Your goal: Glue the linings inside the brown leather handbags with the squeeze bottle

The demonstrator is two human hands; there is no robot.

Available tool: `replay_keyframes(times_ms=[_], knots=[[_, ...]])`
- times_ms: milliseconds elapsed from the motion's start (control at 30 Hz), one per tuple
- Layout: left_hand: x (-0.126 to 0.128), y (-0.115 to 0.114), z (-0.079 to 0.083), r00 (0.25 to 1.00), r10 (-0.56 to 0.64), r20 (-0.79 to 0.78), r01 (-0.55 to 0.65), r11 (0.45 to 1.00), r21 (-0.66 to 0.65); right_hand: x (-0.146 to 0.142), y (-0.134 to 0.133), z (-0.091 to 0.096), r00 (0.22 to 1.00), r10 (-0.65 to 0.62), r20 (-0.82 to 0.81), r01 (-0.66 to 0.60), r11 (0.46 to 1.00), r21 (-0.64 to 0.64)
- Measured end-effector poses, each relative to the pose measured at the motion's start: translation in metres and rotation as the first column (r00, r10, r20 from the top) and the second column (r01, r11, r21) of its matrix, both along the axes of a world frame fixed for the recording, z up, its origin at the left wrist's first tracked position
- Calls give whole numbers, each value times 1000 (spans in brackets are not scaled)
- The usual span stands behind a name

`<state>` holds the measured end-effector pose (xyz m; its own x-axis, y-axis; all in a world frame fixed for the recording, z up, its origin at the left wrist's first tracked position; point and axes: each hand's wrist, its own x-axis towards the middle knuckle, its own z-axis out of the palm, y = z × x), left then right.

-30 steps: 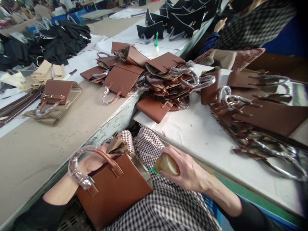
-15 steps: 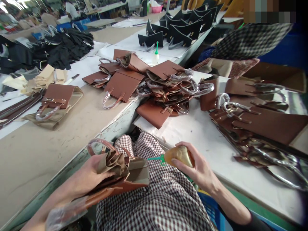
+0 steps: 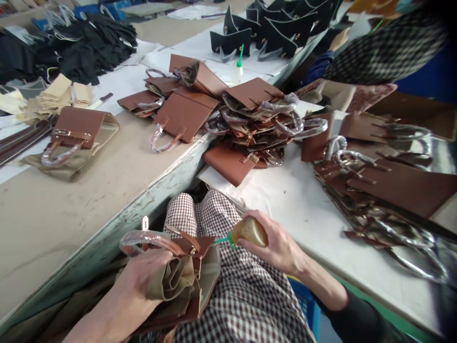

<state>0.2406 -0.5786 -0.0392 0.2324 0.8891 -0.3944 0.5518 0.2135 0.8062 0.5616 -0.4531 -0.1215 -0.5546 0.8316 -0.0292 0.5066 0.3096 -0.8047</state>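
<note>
My left hand (image 3: 137, 290) grips a brown leather handbag (image 3: 185, 274) on my checked lap, fingers bunching its tan lining (image 3: 174, 281). The bag's plastic-wrapped handle (image 3: 143, 237) sticks out toward the bench edge. My right hand (image 3: 276, 245) is closed round a small amber glue bottle (image 3: 250, 231). Its green nozzle (image 3: 223, 239) points left and reaches the bag's top flap.
A heap of brown bag parts (image 3: 250, 119) lies ahead on white paper, and another pile (image 3: 385, 166) at the right. One finished bag (image 3: 76, 138) rests on the left bench (image 3: 89, 190). Black bags (image 3: 271, 28) and another glue bottle (image 3: 236, 71) stand farther back. A person in checked cloth (image 3: 378, 47) works at top right.
The bag has been turned over on my lap, from side-up to opening-up with lining showing. The bottle moved left so its nozzle meets the bag's flap.
</note>
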Motion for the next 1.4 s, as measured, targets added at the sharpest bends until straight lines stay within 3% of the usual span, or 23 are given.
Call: replay_keyframes(times_ms=[300, 533, 767, 933, 1100, 1300, 1400], knots=[[3, -11, -8, 999, -29, -33, 32, 996, 77, 2, -1, 5, 996, -53, 70, 65, 981, -181], [-4, -27, -41, 996, -36, -83, 59, 954, 294, 4, -9, 7, 998, -52, 46, 62, 970, -236], [7, -32, -25, 997, -22, -68, 41, 959, 282, 10, -17, 6, 999, -25, 33, 32, 964, -264], [8, -32, -27, 995, -57, -76, 75, 964, 254, 10, -21, -2, 993, -97, 59, 106, 980, -170], [9, -33, -25, 991, -92, -95, 107, 979, 171, 9, -24, -8, 997, -65, 32, 68, 995, -77], [10, -35, -26, 989, -84, -125, 109, 971, 214, 15, -23, 3, 991, -137, 9, 135, 960, -246], [12, -37, -24, 984, -87, -154, 124, 961, 249, 17, -24, 6, 985, -172, -13, 163, 950, -265]])
